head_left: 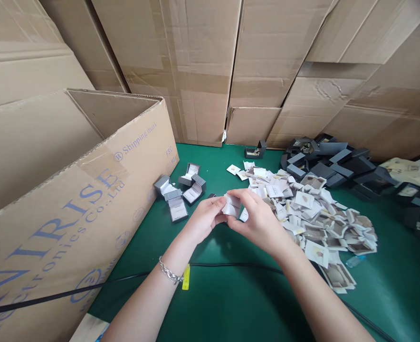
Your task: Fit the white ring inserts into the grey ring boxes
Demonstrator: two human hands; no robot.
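Over the middle of the green table, my left hand and my right hand pinch a small white jewellery-box insert from both sides. Its underside is hidden by my fingers. A small dark edge shows just behind my left fingers; I cannot tell what it belongs to. To the left, several small grey jewellery boxes stand with lids raised and white linings showing. On the right, close to my right hand, lies a heap of white folded inserts.
A large open carton stands at the left. Dark jewellery boxes are piled at the back right, with one open dark box apart. A black cable with a yellow tag crosses the table. Cardboard walls rise behind.
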